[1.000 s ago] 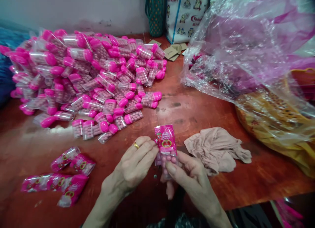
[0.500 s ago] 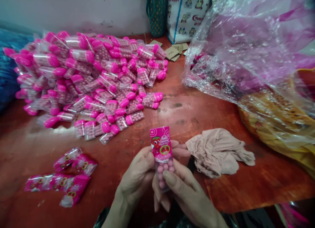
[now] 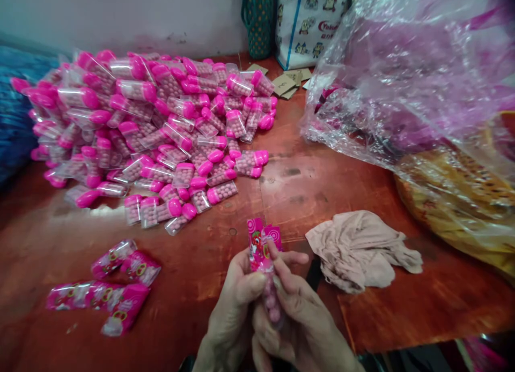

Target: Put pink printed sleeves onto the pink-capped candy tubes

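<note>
Both my hands grip one candy tube (image 3: 265, 265) with a pink printed sleeve, held upright near the table's front edge. My left hand (image 3: 235, 302) pinches its left side with thumb and fingers. My right hand (image 3: 300, 318) wraps the lower part, its forefinger pressed along the sleeve. Pink candy balls show through the clear lower end. A big heap of unsleeved clear tubes with pink caps (image 3: 153, 125) lies at the back left. Several sleeved tubes (image 3: 108, 291) lie at the front left.
A crumpled beige cloth (image 3: 362, 248) lies to the right of my hands on the red-brown table (image 3: 306, 184). A large clear plastic bag (image 3: 406, 82) over a yellow basket (image 3: 454, 195) fills the right. Printed bags (image 3: 309, 23) stand against the back wall.
The tube has been turned edge-on and drawn closer to me. My hands have closed round it more tightly, and the view has shifted slightly.
</note>
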`<move>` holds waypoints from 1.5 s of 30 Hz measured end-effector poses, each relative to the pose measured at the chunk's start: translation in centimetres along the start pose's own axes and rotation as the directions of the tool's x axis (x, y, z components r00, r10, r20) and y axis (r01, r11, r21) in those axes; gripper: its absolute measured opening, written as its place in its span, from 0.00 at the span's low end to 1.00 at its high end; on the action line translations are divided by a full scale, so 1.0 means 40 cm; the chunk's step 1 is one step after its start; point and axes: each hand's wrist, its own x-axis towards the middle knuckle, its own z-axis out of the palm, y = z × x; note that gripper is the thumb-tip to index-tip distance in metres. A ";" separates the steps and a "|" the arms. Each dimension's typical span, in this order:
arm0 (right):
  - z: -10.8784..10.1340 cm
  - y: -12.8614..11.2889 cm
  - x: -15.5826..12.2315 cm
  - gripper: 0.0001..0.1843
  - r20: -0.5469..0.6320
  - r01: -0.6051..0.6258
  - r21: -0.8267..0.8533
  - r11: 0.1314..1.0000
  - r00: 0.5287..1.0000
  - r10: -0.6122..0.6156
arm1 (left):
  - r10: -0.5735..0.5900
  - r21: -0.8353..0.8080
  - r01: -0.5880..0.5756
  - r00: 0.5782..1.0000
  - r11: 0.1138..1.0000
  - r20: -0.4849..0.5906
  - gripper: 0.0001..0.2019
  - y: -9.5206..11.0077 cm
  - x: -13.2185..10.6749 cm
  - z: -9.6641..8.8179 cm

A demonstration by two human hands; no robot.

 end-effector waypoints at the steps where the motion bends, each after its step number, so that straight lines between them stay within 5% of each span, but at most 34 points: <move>1: 0.001 0.002 0.000 0.16 -0.014 0.004 0.000 1.000 1.000 -0.004 | 0.004 0.005 -0.004 1.000 1.000 -0.014 0.17 -0.001 -0.003 -0.001; 4: 0.003 -0.003 0.002 0.18 -0.110 0.041 -0.102 0.994 0.993 -0.052 | 0.042 0.012 -0.042 0.996 0.999 -0.083 0.17 0.002 -0.009 -0.004; 7: -0.004 -0.022 -0.002 0.18 -0.117 0.092 -0.534 0.841 0.976 -0.181 | 0.060 0.028 -0.057 0.988 0.998 -0.139 0.18 0.010 -0.006 -0.009; 9: -0.013 -0.040 -0.009 0.13 -0.022 0.182 -0.843 0.506 0.928 -0.371 | 0.102 0.068 -0.089 0.973 0.994 -0.206 0.16 0.016 0.002 -0.013; 11: -0.019 -0.058 -0.015 0.09 0.143 0.253 -0.960 0.122 0.813 -0.564 | 0.173 0.136 -0.141 0.948 0.981 -0.265 0.12 0.020 0.010 -0.015; 14: -0.018 -0.082 -0.014 0.11 0.317 0.254 -0.948 -0.192 0.695 -0.645 | 0.224 0.233 -0.159 0.930 0.959 -0.290 0.13 0.017 0.016 -0.017; 18: -0.017 -0.098 0.006 0.11 0.401 0.294 -0.915 -0.277 0.744 -0.534 | 0.163 0.260 -0.081 0.936 0.962 -0.313 0.16 -0.001 0.012 -0.019; 22: -0.031 -0.100 0.009 0.12 0.506 0.347 -0.856 -0.383 0.715 -0.483 | 0.116 0.263 -0.036 0.948 0.964 -0.295 0.15 -0.017 0.013 -0.020; 28: -0.031 -0.105 -0.002 0.14 0.516 0.264 -0.806 -0.529 0.750 -0.413 | 0.071 0.251 -0.006 0.965 0.968 -0.251 0.10 -0.027 0.026 -0.025; 33: -0.028 -0.103 0.013 0.12 0.512 0.225 -0.807 -0.546 0.728 -0.456 | 0.087 0.209 -0.036 0.968 0.977 -0.237 0.07 -0.027 0.026 -0.023; 37: -0.034 -0.102 0.013 0.11 0.433 0.223 -0.886 -0.408 0.713 -0.552 | 0.054 0.192 -0.021 0.984 0.981 -0.170 0.06 -0.024 0.018 -0.017; 41: -0.036 -0.102 0.005 0.09 0.172 0.228 -0.974 0.004 0.747 -0.642 | 0.084 0.225 -0.059 0.991 0.973 -0.102 0.07 -0.024 0.011 -0.013; 45: -0.033 -0.087 0.011 0.08 -0.082 0.223 -0.851 0.476 0.838 -0.540 | 0.231 0.294 -0.180 0.962 0.939 -0.149 0.11 -0.032 0.007 -0.009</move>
